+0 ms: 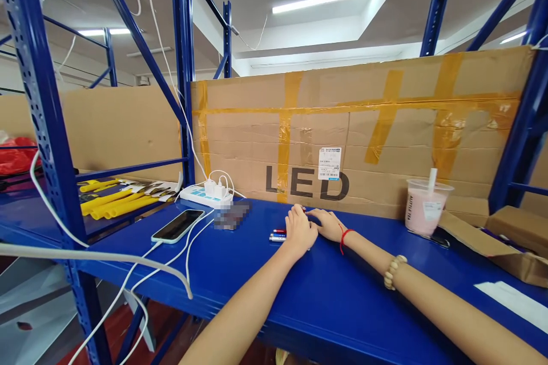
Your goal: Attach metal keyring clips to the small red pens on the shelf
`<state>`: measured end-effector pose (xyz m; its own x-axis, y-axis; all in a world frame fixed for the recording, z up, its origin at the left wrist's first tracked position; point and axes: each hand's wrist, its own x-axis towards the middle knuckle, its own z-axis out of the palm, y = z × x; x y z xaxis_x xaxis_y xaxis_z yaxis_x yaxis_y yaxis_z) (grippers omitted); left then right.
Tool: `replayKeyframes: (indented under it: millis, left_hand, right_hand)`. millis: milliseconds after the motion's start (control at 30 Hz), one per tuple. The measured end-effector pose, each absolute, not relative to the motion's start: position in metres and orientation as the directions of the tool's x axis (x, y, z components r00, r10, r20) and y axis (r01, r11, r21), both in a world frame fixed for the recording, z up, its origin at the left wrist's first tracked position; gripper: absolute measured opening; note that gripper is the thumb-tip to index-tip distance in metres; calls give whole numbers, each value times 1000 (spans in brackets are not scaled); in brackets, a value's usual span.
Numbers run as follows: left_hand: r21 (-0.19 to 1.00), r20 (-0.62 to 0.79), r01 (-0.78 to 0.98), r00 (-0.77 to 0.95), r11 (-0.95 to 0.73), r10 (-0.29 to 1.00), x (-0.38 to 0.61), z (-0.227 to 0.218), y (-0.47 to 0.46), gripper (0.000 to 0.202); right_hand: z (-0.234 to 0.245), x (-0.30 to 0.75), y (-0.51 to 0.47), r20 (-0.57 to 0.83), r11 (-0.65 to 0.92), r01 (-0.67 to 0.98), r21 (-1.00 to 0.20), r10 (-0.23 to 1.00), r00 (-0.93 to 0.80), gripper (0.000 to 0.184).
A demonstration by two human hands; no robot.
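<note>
Both of my hands rest together on the blue shelf top (325, 291), near the cardboard wall marked LED (359, 142). My left hand (298, 232) lies knuckles up with its fingers curled down over something I cannot make out. Just left of it lie two small batteries (277, 235), touching or nearly touching the hand. My right hand (329, 223) lies beside the left one, fingers bent towards it; a red string is tied at the wrist and a bead bracelet (394, 271) sits on the forearm. What is under the fingers is hidden.
A phone (178, 225) on a white cable lies at the left, behind it a white power strip (206, 195) with chargers. A pink drink cup (426, 206) with a straw stands at the right by an open cardboard box (509, 239). Yellow tools (112, 201) lie on the neighbouring shelf.
</note>
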<state>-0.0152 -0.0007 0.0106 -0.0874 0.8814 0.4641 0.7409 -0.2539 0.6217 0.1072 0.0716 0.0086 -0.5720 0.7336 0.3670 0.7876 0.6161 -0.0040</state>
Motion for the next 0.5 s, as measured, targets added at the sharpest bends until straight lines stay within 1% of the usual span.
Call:
replayKeyframes:
  millis: [133, 233, 300, 400, 500]
  left_hand:
    - [615, 450, 749, -79, -245, 889, -18, 12, -1, 24]
    - [598, 432, 767, -67, -231, 899, -20, 12, -1, 24]
    - [579, 425, 784, -54, -225, 904, -21, 13, -1, 25]
    - [531, 433, 813, -18, -239, 901, -22, 14, -1, 23]
    - [467, 469, 833, 49, -295, 882, -24, 14, 0, 10]
  right_hand:
    - [11, 92, 79, 343, 527, 844, 99, 778, -526, 27]
    - [14, 92, 75, 369, 486, 852, 194, 769, -522, 22]
    - [17, 98, 69, 381, 486, 847, 216, 756, -532, 20]
    - [21, 112, 55, 418, 509, 845, 165, 740, -527, 16]
    - [25, 128, 38, 477, 499, 865, 52, 749, -460, 14]
